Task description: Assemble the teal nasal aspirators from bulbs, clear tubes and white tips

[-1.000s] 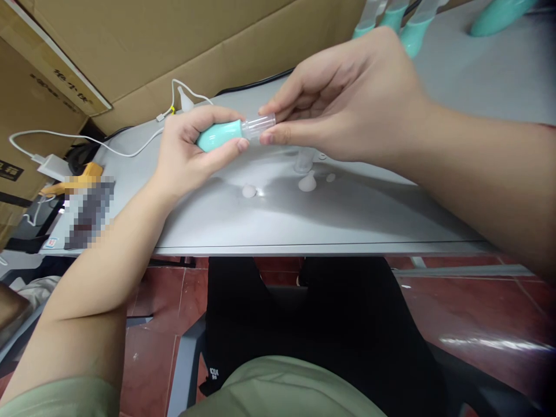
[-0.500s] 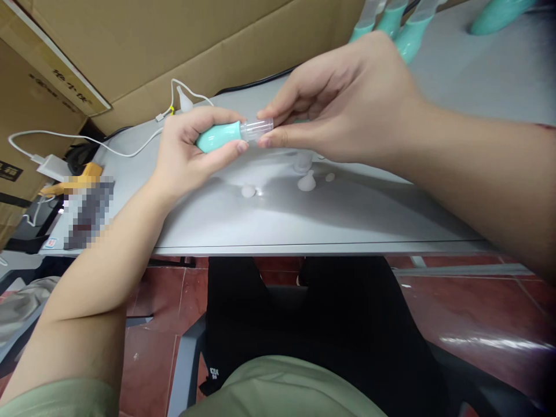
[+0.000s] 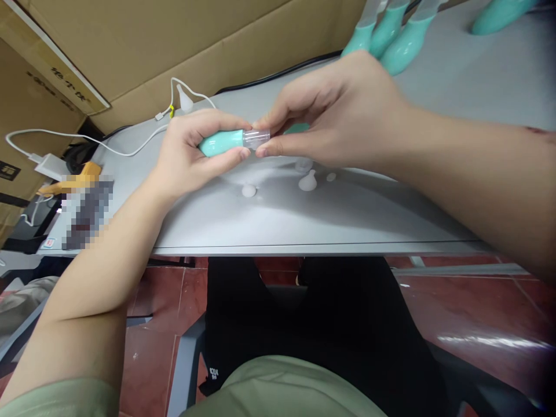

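My left hand (image 3: 191,142) is wrapped round a smooth turquoise body (image 3: 222,142), which looks like a nasal aspirator held level above the table. At its right end sits a clear ribbed cup (image 3: 256,138). My right hand (image 3: 334,110) pinches this cup's outer end between thumb and fingers. Part of another turquoise thing (image 3: 297,128) shows behind my right hand, mostly hidden. On the table below lie a white cone-shaped tip (image 3: 308,180), a small round white piece (image 3: 249,190), a flat white disc (image 3: 331,177) and a clear round piece (image 3: 303,165).
Several turquoise devices with clear tops (image 3: 397,49) lie at the back right, and another turquoise piece (image 3: 499,16) farther right. A cardboard wall (image 3: 226,46) closes off the back. White cable (image 3: 125,154), a white tip (image 3: 185,99) and a yellow tool (image 3: 89,174) are leftward.
My right hand has shifted slightly left and down, nearer my left hand. Less of the clear cup shows between my hands; both still hold on.
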`<state>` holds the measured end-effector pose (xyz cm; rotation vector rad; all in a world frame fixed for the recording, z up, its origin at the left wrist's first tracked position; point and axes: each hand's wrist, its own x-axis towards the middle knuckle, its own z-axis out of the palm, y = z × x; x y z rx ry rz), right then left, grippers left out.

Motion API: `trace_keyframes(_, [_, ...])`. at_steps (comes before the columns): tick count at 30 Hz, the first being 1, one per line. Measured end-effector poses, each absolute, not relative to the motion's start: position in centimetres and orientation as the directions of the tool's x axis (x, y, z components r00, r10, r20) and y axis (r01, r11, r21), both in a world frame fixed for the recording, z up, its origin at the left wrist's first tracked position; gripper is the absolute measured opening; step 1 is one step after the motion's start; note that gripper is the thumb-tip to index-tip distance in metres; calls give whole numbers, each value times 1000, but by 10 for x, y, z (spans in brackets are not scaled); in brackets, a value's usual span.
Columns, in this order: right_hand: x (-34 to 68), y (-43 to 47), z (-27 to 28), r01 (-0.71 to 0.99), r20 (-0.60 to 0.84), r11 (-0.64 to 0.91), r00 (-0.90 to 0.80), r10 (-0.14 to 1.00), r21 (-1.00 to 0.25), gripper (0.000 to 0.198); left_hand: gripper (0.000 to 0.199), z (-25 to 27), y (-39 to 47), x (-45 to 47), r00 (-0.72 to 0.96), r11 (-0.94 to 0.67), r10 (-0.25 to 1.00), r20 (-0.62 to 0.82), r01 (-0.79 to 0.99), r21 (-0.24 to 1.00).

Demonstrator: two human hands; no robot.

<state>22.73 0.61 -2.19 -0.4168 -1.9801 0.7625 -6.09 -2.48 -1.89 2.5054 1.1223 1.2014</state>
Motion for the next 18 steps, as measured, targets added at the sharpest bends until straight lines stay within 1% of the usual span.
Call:
trace_keyframes(2, [225,12,-25,-28,648,746,-518,558,-665,27,52,-20,-25,-62,423,-730,665,615,539,420])
trace_keyframes(6, [223,16,-25,6,629,785,-594,502,-620,31,49,-23,-25,-62,419,-725,675,608,530,440])
trace_keyframes(8, [225,7,-20,75,641,795,-547,538,-602,34,52,-25,-23,-62,395,-717,680,617,536,446])
trace_keyframes(10, [228,-6,-13,164,672,792,-446,591,-588,39,57,-26,-18,-63,367,-721,666,649,538,436])
trace_keyframes(12, [231,-19,-9,240,677,794,-422,604,-559,38,61,-28,-12,-67,344,-737,638,689,533,416])
trace_keyframes(13, [232,-23,-8,251,707,808,-393,588,-533,31,62,-30,-8,-70,338,-744,626,703,530,408])
trace_keyframes(14, [233,-25,-8,263,704,819,-420,573,-510,25,62,-31,-4,-73,338,-747,620,708,529,402])
trace_keyframes(15, [232,-25,-10,249,710,842,-454,538,-479,25,62,-33,0,-75,341,-748,619,707,531,399])
trace_keyframes(16, [232,-24,-12,222,706,874,-520,481,-432,28,62,-34,3,-77,345,-745,623,702,535,398])
trace_keyframes(18, [230,-20,-20,188,642,917,-664,383,-352,21,66,-35,7,-79,351,-740,630,692,542,399])
